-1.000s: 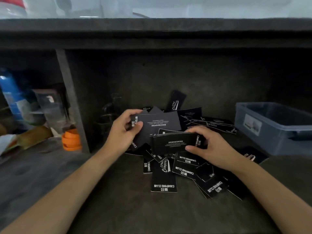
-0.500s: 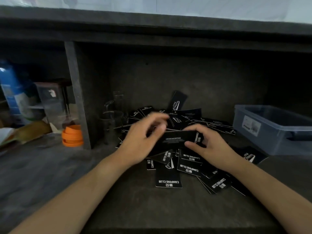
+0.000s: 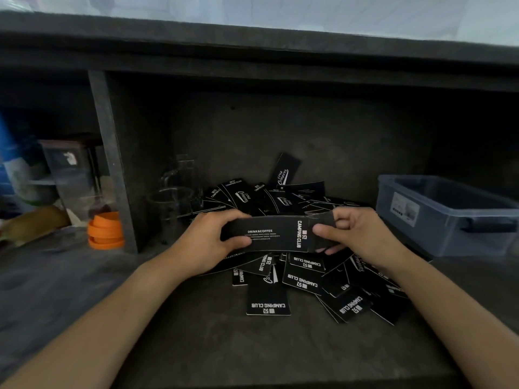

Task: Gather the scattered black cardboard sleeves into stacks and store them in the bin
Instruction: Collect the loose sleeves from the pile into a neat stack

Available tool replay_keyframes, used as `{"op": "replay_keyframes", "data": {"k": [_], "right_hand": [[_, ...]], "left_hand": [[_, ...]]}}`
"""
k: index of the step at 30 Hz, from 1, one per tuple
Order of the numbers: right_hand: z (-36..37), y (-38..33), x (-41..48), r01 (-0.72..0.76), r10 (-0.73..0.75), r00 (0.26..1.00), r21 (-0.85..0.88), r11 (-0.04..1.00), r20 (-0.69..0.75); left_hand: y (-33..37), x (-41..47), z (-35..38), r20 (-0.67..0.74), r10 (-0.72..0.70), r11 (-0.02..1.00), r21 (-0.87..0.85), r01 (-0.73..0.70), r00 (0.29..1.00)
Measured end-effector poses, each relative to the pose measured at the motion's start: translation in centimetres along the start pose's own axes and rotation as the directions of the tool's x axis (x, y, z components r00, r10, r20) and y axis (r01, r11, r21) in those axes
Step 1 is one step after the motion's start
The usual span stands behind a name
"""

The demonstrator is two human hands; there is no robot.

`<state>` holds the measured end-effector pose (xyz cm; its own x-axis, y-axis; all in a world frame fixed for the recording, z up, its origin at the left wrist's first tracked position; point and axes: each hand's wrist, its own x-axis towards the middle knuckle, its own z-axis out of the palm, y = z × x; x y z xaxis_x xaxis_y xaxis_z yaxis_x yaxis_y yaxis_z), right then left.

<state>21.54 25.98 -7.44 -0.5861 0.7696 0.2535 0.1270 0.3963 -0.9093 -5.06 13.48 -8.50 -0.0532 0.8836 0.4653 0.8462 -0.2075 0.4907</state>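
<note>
A small stack of black cardboard sleeves [image 3: 271,234] with white "CAMPING CLUB" print is held level above the pile. My left hand [image 3: 207,242] grips its left end, my right hand [image 3: 356,234] grips its right end, thumbs on top. Below and behind lies a loose pile of scattered sleeves [image 3: 303,279] on the dark shelf, some overlapping, one sleeve [image 3: 283,171] leaning against the back wall. The grey-blue plastic bin [image 3: 449,217] stands at the right, open-topped; its inside is too dark to tell what it holds.
Clear glass cups [image 3: 177,197] stand just left of the pile. A dark upright divider [image 3: 112,161] separates a left compartment with an orange ring stack [image 3: 106,230], a clear container and blue items. A thick shelf edge runs overhead.
My left hand brought its sleeves across onto those in my right hand. Both hands now hold one joined stack by its ends.
</note>
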Motion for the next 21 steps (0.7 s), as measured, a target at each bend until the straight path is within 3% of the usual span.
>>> {"op": "replay_keyframes", "data": {"k": [2, 5, 8, 11, 14, 17, 19, 21], "right_hand": [[-0.2, -0.1, 0.1, 0.007, 0.006, 0.993, 0.111, 0.994, -0.117], [-0.6, -0.1, 0.5, -0.077, 0.163, 0.960, 0.343, 0.936, -0.227], [0.4, -0.1, 0.3, -0.274, 0.313, 0.949, 0.394, 0.877, -0.037], [1.6, -0.9, -0.2, -0.418, 0.376, 0.909, 0.404, 0.814, 0.183], [1.1, -1.6, -0.5, -0.523, 0.339, 0.848, 0.543, 0.658, 0.406], [0.6, -1.2, -0.5, -0.560, 0.285, 0.821, 0.599, 0.572, 0.494], [0.5, -1.1, -0.5, -0.567, 0.260, 0.807, 0.571, 0.594, 0.531], [0.6, -1.3, -0.5, -0.522, 0.219, 0.812, 0.504, 0.688, 0.541]], "left_hand": [[0.1, 0.0, -0.1, -0.029, 0.014, 1.000, 0.002, -0.014, 0.999], [0.4, -0.1, -0.1, -0.100, 0.082, 0.997, -0.007, -0.083, 0.992], [0.9, -0.1, 0.4, -0.111, 0.099, 0.994, -0.032, -0.103, 0.989], [1.3, -0.2, 0.9, -0.032, 0.098, 0.992, -0.077, -0.100, 0.995], [1.3, -0.4, 1.2, 0.024, 0.124, 0.992, 0.023, -0.125, 0.992], [1.3, -0.4, 1.3, -0.020, 0.130, 0.991, 0.042, -0.129, 0.991], [1.2, -0.2, 1.3, -0.052, 0.151, 0.988, 0.040, -0.149, 0.987], [0.9, 0.0, 1.2, -0.123, 0.175, 0.984, 0.039, -0.171, 0.977]]}}
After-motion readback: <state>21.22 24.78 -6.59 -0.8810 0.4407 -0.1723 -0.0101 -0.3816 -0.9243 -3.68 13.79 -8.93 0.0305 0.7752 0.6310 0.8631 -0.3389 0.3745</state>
